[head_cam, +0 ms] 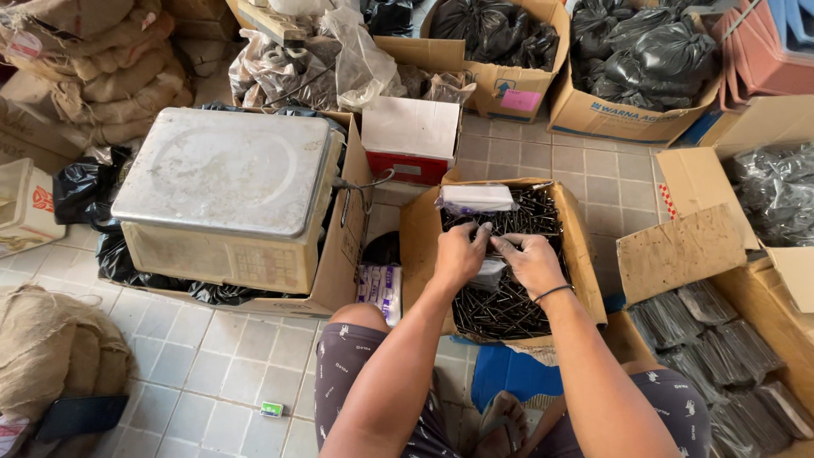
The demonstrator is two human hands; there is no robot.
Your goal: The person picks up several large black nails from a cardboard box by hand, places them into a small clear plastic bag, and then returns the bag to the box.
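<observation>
A: Where are the hands?
B: Centre frame, over the nail box [585, 254]. Left hand [460, 254] and right hand [530, 261] both pinch a clear bag [490, 273].
A: Anything nearby?
B: A scale [229, 195], centre left.

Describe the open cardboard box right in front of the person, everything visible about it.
The cardboard box is brown and sits open-topped on the tiled floor between the person's knees. It is filled with loose dark nails. A stack of clear plastic bags rests on its far rim. The left hand and right hand work over the nails inside it.
</observation>
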